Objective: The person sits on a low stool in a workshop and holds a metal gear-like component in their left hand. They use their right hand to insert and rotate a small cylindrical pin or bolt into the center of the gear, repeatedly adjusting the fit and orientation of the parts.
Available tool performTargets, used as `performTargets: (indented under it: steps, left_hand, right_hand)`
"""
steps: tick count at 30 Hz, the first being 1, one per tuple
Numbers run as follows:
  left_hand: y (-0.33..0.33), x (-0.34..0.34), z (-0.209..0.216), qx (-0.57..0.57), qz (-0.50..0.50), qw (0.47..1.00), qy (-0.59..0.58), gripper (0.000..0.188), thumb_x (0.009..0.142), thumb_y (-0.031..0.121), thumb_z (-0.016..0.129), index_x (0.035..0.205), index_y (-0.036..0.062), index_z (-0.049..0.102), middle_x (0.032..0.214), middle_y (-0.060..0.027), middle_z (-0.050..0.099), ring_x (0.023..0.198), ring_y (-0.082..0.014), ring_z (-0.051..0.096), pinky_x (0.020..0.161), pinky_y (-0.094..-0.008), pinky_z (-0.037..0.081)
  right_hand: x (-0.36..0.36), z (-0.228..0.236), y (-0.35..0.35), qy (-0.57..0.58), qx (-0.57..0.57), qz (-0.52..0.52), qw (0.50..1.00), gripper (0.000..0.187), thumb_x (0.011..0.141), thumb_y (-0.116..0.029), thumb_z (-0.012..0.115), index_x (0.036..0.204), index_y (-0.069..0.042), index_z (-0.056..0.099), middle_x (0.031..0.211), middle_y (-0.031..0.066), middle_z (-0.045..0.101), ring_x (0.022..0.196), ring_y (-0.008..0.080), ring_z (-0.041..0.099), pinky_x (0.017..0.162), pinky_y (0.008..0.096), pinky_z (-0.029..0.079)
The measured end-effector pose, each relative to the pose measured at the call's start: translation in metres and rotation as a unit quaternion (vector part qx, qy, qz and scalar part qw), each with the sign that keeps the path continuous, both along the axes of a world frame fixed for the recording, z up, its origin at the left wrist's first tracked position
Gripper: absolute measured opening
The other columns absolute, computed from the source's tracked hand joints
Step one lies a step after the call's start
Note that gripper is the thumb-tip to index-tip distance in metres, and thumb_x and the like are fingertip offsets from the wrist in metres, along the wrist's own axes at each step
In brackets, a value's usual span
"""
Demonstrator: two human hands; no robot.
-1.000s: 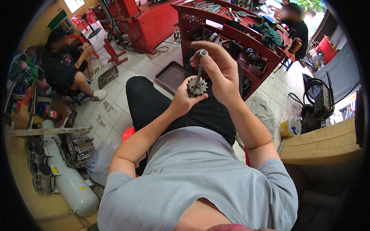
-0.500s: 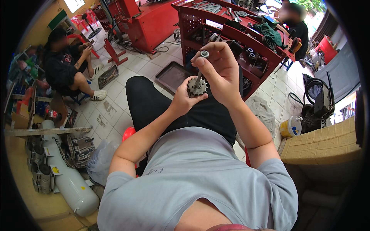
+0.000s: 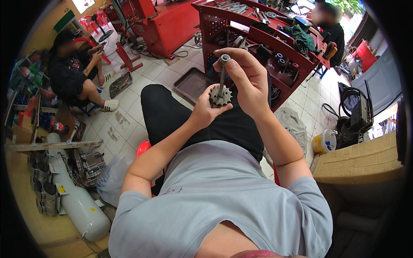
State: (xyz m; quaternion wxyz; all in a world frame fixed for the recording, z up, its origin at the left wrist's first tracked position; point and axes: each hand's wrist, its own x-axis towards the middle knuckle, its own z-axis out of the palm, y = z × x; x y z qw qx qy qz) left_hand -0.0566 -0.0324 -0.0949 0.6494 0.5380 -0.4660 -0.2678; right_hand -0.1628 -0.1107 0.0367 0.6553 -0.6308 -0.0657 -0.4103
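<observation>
Bright daylight, heavy fisheye vignette

sprocket [image 3: 220,96] on bolt [image 3: 223,74], between hands

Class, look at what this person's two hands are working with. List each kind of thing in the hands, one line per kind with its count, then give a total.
Toothed metal sprocket, gripped by the left hand: 1
Metal shaft standing up through the sprocket, pinched by the right hand: 1
Total: 2
</observation>
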Motion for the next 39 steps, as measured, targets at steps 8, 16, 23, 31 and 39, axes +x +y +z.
performTargets:
  steps: [8, 16, 23, 31, 39]
  left_hand:
    - [0.002, -0.001, 0.001, 0.003, 0.005, 1.0, -0.011, 0.057, 0.076, 0.014, 0.081, 0.12, -0.001, 0.049, 0.096, -0.0044, 0.063, 0.089, -0.0107, 0.06, 0.084, -0.027, 0.049]
    - [0.002, -0.004, 0.005, 0.01, -0.005, 1.0, 0.014, 0.057, 0.076, 0.014, 0.082, 0.12, -0.0007, 0.049, 0.096, -0.0044, 0.063, 0.089, -0.0107, 0.06, 0.084, -0.0271, 0.049]
    - [0.0, -0.001, 0.001, 0.007, 0.008, 1.0, -0.019, 0.057, 0.075, 0.014, 0.082, 0.12, -0.001, 0.05, 0.096, -0.0043, 0.063, 0.088, -0.0107, 0.06, 0.083, -0.0271, 0.049]
    - [0.001, 0.001, -0.003, 0.005, -0.007, 1.0, 0.004, 0.056, 0.076, 0.014, 0.082, 0.119, -0.0012, 0.05, 0.096, -0.0041, 0.064, 0.088, -0.0105, 0.06, 0.083, -0.0271, 0.049]
    - [0.003, -0.002, 0.005, 0.02, 0.006, 1.0, -0.022, 0.057, 0.076, 0.014, 0.082, 0.12, -0.0015, 0.049, 0.096, -0.0045, 0.064, 0.089, -0.0108, 0.06, 0.084, -0.0271, 0.048]
  right_hand:
    - [0.001, -0.009, -0.007, -0.004, -0.048, -0.017, 0.999, 0.03, 0.09, -0.013, 0.064, 0.115, 0.002, 0.056, 0.1, 0.0043, 0.062, 0.089, 0.0101, 0.058, 0.081, 0.0256, 0.045]
    - [0.009, -0.02, -0.012, -0.058, -0.065, -0.051, 0.995, 0.024, 0.091, -0.013, 0.064, 0.109, 0.0, 0.058, 0.099, 0.0025, 0.06, 0.083, 0.0074, 0.053, 0.077, 0.0237, 0.043]
    - [-0.001, -0.005, -0.007, -0.011, -0.021, 0.0, 1.0, 0.025, 0.089, -0.001, 0.062, 0.112, 0.001, 0.051, 0.097, 0.0068, 0.062, 0.09, 0.0116, 0.06, 0.083, 0.0272, 0.048]
    - [0.001, -0.004, -0.003, -0.005, -0.016, -0.026, 1.0, 0.019, 0.089, -0.006, 0.065, 0.104, -0.001, 0.056, 0.098, 0.0048, 0.061, 0.091, 0.01, 0.057, 0.081, 0.0257, 0.046]
    - [0.008, -0.019, -0.011, -0.033, -0.06, -0.072, 0.995, 0.026, 0.09, -0.015, 0.065, 0.109, 0.001, 0.059, 0.096, 0.0022, 0.06, 0.085, 0.0075, 0.052, 0.076, 0.0226, 0.042]
